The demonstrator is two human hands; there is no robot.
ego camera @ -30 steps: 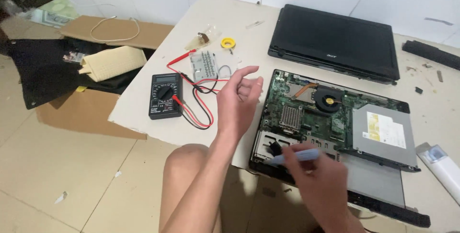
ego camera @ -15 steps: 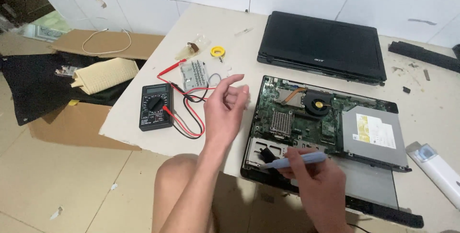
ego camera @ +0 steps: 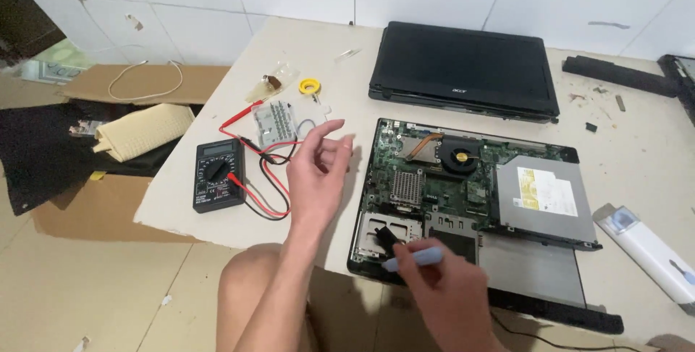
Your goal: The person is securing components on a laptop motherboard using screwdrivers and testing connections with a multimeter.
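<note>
From the head camera I look down on a pale table (ego camera: pixel 239 200) with an opened laptop base (ego camera: pixel 470 200) lying at the near edge, its green board, copper heat pipe and fan bare, and a silver optical drive (ego camera: pixel 546 196) seated on its right side. My right hand (ego camera: pixel 441 294) is low over the base's near left corner, its fingers closed round a light blue pen-shaped tool (ego camera: pixel 416 258) whose dark tip sits in the empty bay (ego camera: pixel 387 232) there. My left hand (ego camera: pixel 318 175) hangs in the air just left of the base, holding nothing, fingers loosely spread and half curled. I judge the step in hand to be working at that bay with the tool; the next move calls for a steady tip and probably the free hand bracing the base. To the left lie a black multimeter (ego camera: pixel 217 175) with red and black leads (ego camera: pixel 271 193), and a small white breadboard (ego camera: pixel 275 122). A closed black laptop (ego camera: pixel 463 70) lies behind the base.
</note>
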